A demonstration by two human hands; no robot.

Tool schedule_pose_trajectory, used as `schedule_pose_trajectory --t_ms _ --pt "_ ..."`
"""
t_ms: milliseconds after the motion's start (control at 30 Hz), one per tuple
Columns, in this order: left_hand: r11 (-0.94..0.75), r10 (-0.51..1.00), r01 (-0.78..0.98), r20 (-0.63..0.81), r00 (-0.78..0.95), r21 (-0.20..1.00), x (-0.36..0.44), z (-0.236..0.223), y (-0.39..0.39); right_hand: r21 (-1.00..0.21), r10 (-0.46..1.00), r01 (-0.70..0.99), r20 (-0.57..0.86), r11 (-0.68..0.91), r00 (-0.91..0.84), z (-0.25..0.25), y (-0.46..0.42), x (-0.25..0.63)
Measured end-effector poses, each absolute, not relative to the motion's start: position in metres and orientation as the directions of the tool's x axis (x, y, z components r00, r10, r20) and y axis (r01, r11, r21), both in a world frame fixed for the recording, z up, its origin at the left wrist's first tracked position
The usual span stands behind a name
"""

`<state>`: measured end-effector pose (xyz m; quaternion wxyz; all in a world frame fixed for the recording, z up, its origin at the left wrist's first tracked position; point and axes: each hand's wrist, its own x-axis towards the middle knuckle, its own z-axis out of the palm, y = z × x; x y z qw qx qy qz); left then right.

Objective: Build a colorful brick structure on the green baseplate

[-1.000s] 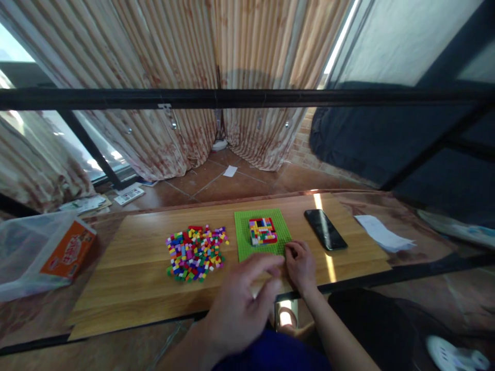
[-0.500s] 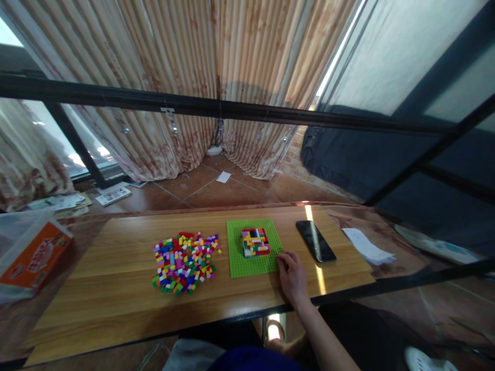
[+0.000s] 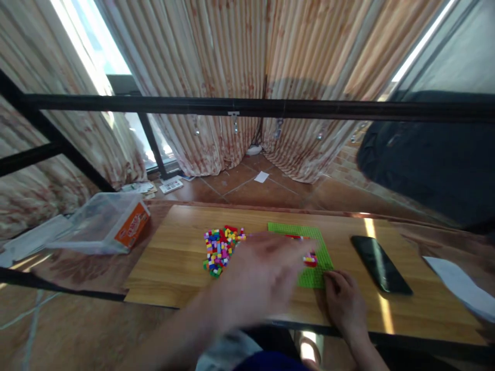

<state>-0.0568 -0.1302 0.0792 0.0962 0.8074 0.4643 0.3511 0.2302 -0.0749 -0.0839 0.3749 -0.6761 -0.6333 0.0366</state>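
My left hand [image 3: 263, 273], smeared by motion, hangs over the middle of the table. It hides part of the loose brick pile and most of the small block build; whether it holds anything cannot be made out. Beyond its fingers, a red and multicoloured corner of the brick build [image 3: 310, 259] shows on the green baseplate [image 3: 323, 252]. At the baseplate's near right corner is my right hand [image 3: 346, 301], its fingers curled closed on the edge. Small bricks of many colours lie in a loose pile [image 3: 218, 250] left of the baseplate.
A black phone [image 3: 381, 265] lies on the wooden table [image 3: 166, 257], right of the baseplate. White paper [image 3: 460, 283] is past the table's right end. A clear plastic box [image 3: 100, 221] with an orange label stands beyond the left end. A dark rail [image 3: 309, 109] crosses behind.
My left hand has come into view and now covers part of the bricks and baseplate. The camera has turned left, so the scene shifts right. My right hand stays by the baseplate's edge.
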Motion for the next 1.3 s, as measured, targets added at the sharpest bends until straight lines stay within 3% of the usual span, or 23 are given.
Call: schedule_pose_trajectory --t_ms 67,167,333,667,967,1300 --pt "-0.373 0.916 0.815 0.314 0.248 0.444 -0.082 0.078 -0.05 -0.541 0.888 0.837 0.423 0.086 0.182 -0.083 -0.075 0.231" --pt "-0.071 0.997 0.981 -0.024 0.077 0.181 -0.118 0.057 0.03 -0.526 0.891 0.847 0.42 0.085 0.172 -0.081 -0.074 0.229" --pt "-0.098 0.977 0.989 -0.178 0.116 0.109 -0.138 0.027 0.048 -0.542 0.883 0.837 0.426 0.076 0.196 -0.077 -0.074 0.226" --pt "-0.104 0.966 0.994 -0.242 0.095 -0.022 -0.122 0.021 0.054 -0.582 0.875 0.807 0.436 0.096 0.211 -0.069 -0.074 0.219" --pt "-0.218 0.958 0.972 -0.209 0.196 -0.087 -0.129 0.014 0.051 -0.612 0.879 0.786 0.419 0.089 0.228 -0.066 -0.074 0.215" --pt "-0.232 0.934 0.97 -0.261 0.244 0.077 -0.132 0.023 0.049 -0.616 0.88 0.784 0.413 0.08 0.235 -0.061 -0.074 0.214"
